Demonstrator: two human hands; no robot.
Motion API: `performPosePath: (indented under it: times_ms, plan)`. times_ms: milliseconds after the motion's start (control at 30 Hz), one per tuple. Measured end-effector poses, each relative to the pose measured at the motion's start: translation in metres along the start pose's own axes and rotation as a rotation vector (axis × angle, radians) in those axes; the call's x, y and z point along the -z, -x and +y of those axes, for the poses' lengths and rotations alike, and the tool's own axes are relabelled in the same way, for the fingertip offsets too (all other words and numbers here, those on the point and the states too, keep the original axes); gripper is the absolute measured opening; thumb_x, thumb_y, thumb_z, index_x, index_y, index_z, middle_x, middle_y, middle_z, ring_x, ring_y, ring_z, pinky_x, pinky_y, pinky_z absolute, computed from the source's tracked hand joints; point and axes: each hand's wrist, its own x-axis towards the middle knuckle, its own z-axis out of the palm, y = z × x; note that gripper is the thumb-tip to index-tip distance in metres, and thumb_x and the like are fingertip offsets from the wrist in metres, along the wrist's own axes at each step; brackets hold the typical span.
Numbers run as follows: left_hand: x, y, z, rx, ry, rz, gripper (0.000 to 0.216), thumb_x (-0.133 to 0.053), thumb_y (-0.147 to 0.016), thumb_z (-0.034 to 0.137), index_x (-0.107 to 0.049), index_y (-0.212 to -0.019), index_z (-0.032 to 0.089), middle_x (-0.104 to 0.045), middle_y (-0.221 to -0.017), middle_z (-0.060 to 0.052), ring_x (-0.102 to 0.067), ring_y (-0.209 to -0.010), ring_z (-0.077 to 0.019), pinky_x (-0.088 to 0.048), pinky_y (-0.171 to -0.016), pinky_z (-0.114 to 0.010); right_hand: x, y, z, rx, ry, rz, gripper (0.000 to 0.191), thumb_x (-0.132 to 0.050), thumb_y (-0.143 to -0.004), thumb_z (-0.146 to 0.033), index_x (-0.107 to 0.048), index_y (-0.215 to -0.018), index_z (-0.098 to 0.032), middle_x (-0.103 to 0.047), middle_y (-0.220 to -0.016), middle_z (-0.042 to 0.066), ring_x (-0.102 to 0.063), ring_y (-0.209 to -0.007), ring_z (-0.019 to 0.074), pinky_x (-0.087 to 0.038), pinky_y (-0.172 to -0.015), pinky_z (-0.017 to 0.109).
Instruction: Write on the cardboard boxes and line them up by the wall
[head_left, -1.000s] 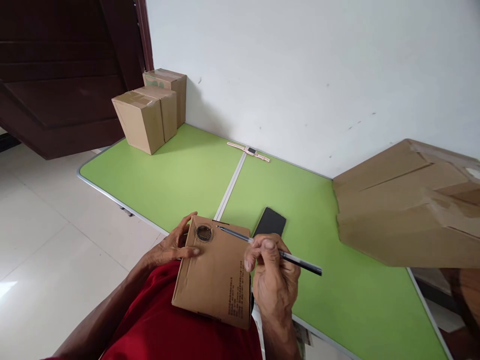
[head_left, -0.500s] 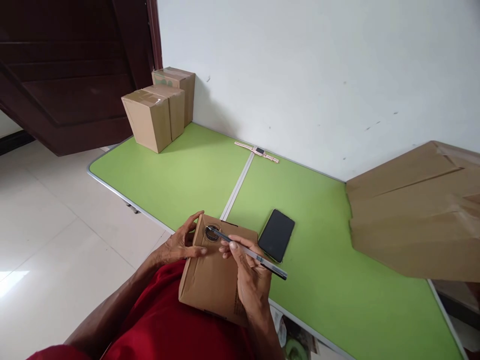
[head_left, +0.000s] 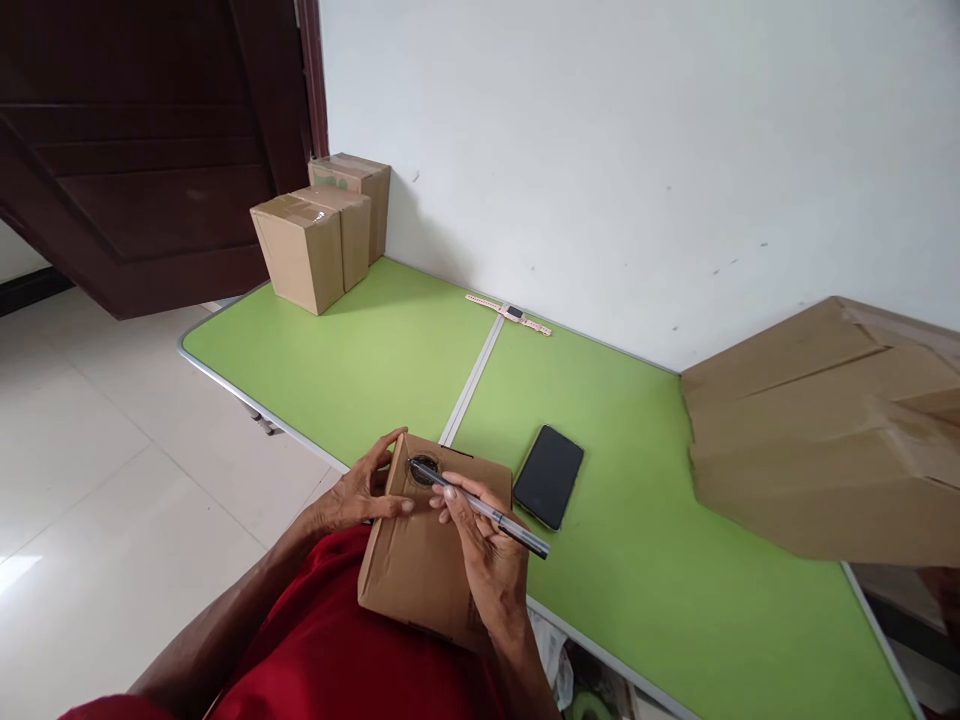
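Observation:
A brown cardboard box (head_left: 420, 560) rests tilted at the table's near edge, against my red shirt. My left hand (head_left: 365, 492) grips its left side, thumb on the top face and fingers around the far edge. Between the thumb and fingers of my right hand (head_left: 487, 545) is a pen (head_left: 495, 515), pointing up and left. Its tip is at a dark round patch (head_left: 424, 469) near the box's upper left corner; whether the patch is a drawing or a hole I cannot tell. A black smartphone (head_left: 550, 477) lies just right of the box.
Small cardboard boxes (head_left: 300, 255) stand at the back left of the green table (head_left: 637, 560). A pink-strapped smartwatch (head_left: 514, 313) lies by the wall. A large cardboard box (head_left: 817, 440) occupies the right end. A dark door (head_left: 135, 160) is beyond the left side.
My right hand and the pen have shifted slightly left, with the pen tip still at the round patch. My left hand keeps its hold on the box. The view has tilted a little.

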Motion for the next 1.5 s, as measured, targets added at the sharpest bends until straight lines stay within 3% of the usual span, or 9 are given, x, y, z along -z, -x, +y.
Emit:
performPosePath:
  times_ms: [267, 433, 567, 667, 800, 933, 1200, 1367, 1500]
  plan:
    - [-0.002, 0.000, -0.001, -0.008, 0.057, 0.009, 0.113, -0.091, -0.081, 0.045, -0.024, -0.170, 0.028, -0.054, -0.159, -0.021, -0.059, -0.141, -0.0409, -0.048, -0.117, -0.058, 0.009, 0.004, -0.006, -0.117, -0.096, 0.131, 0.042, -0.074, -0.093, -0.060, -0.075, -0.091, -0.018, -0.072, -0.069, 0.004, -0.062, -0.052, 0.0139, -0.052, -0.046, 0.024]
    - [-0.001, -0.001, -0.002, -0.025, 0.061, 0.000, 0.110, -0.090, -0.082, 0.044, -0.025, -0.169, 0.026, -0.050, -0.163, -0.020, -0.055, -0.146, -0.0401, -0.046, -0.121, -0.057, 0.016, -0.010, -0.008, -0.104, -0.134, 0.255, 0.042, -0.077, -0.092, -0.060, -0.072, -0.093, -0.018, -0.072, -0.072, 0.004, -0.063, -0.054, 0.0137, -0.054, -0.049, 0.024]
    - [0.000, 0.002, -0.001, 0.012, 0.070, 0.000, 0.109, -0.089, -0.084, 0.045, -0.023, -0.169, 0.028, -0.049, -0.164, -0.019, -0.051, -0.150, -0.0409, -0.048, -0.119, -0.055, 0.026, -0.049, -0.008, 0.050, -0.068, 0.203, 0.035, -0.065, -0.102, -0.053, -0.068, -0.106, -0.018, -0.075, -0.084, 0.007, -0.071, -0.069, 0.0179, -0.059, -0.061, 0.029]
    - [0.000, 0.003, 0.000, 0.030, 0.079, 0.000, 0.110, -0.087, -0.085, 0.047, -0.020, -0.170, 0.029, -0.048, -0.167, -0.018, -0.051, -0.151, -0.0406, -0.047, -0.121, -0.056, 0.048, -0.093, 0.001, 0.253, 0.311, 0.246, 0.036, -0.040, -0.113, -0.040, -0.061, -0.129, -0.016, -0.075, -0.102, 0.012, -0.074, -0.086, 0.0212, -0.063, -0.071, 0.035]
    - [0.000, 0.004, 0.003, 0.026, 0.081, -0.011, 0.112, -0.085, -0.087, 0.051, -0.015, -0.172, 0.028, -0.046, -0.168, -0.019, -0.051, -0.151, -0.0401, -0.046, -0.122, -0.057, 0.079, -0.133, 0.021, 0.298, 0.700, 0.062, 0.034, -0.042, -0.105, -0.016, -0.072, -0.123, -0.017, -0.075, -0.111, 0.014, -0.074, -0.096, 0.0235, -0.062, -0.081, 0.036]
    - [0.001, 0.006, 0.004, 0.037, 0.058, -0.006, 0.113, -0.084, -0.088, 0.052, -0.014, -0.173, 0.031, -0.045, -0.169, -0.017, -0.047, -0.153, -0.0418, -0.047, -0.121, -0.058, 0.086, -0.136, 0.041, 0.251, 1.005, -0.202, 0.035, -0.055, -0.093, 0.003, -0.078, -0.108, -0.018, -0.077, -0.111, 0.012, -0.072, -0.107, 0.0256, -0.059, -0.086, 0.032]
    - [0.006, 0.006, -0.001, 0.026, 0.035, -0.022, 0.107, -0.081, -0.091, 0.051, -0.014, -0.174, 0.034, -0.044, -0.172, -0.014, -0.045, -0.156, -0.0414, -0.046, -0.124, -0.057, 0.069, -0.133, 0.053, 0.147, 1.350, -0.370, 0.023, -0.071, -0.102, -0.020, -0.070, -0.125, -0.019, -0.070, -0.133, 0.009, -0.068, -0.119, 0.0259, -0.060, -0.100, 0.047]
    - [0.005, 0.006, 0.003, 0.041, 0.028, -0.014, 0.109, -0.081, -0.090, 0.054, -0.015, -0.173, 0.031, -0.036, -0.177, -0.014, -0.031, -0.164, -0.0410, -0.037, -0.130, -0.057, 0.078, -0.121, 0.032, 0.040, 1.350, -0.254, 0.052, -0.053, -0.099, 0.003, -0.065, -0.142, -0.023, -0.067, -0.142, 0.012, -0.062, -0.130, 0.0274, -0.054, -0.106, 0.042]
    - [0.006, 0.006, 0.005, 0.080, 0.038, 0.004, 0.112, -0.083, -0.088, 0.056, -0.015, -0.173, 0.031, -0.035, -0.177, -0.015, -0.030, -0.164, -0.0429, -0.041, -0.128, -0.057, 0.083, -0.091, 0.021, -0.258, 1.331, 0.048, 0.047, -0.053, -0.108, -0.037, -0.060, -0.143, -0.006, -0.061, -0.138, 0.031, -0.060, -0.129, 0.0428, -0.058, -0.093, 0.049]
